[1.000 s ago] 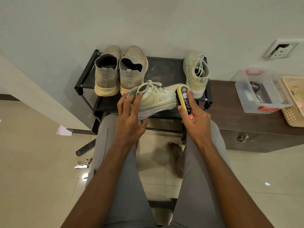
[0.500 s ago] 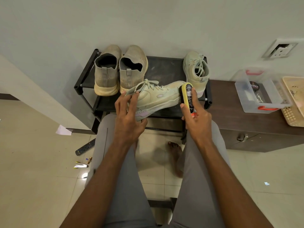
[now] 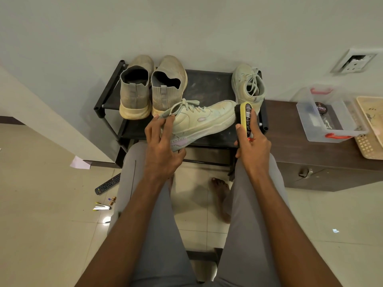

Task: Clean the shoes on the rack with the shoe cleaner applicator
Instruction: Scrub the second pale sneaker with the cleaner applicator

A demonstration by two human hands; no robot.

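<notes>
Black metal shoe rack (image 3: 107, 104) stands against the far wall, carrying a beige pair (image 3: 153, 88) at left and one pale-green sneaker (image 3: 248, 85) at right. Its mate (image 3: 199, 121), light and soft-sided, hangs above the near edge; the left hand (image 3: 161, 146) grips its heel, likely the firmest hold. The right hand (image 3: 251, 146) clasps the slim yellow applicator (image 3: 245, 119), pad against the toe.

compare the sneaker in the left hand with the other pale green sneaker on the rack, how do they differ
The held sneaker lies sideways, toe to the right, gripped at the heel by the left hand; the racked sneaker stands on its sole on the rack, untouched. The applicator in the right hand meets only the held sneaker's toe. Both are pale green with laces.
</notes>
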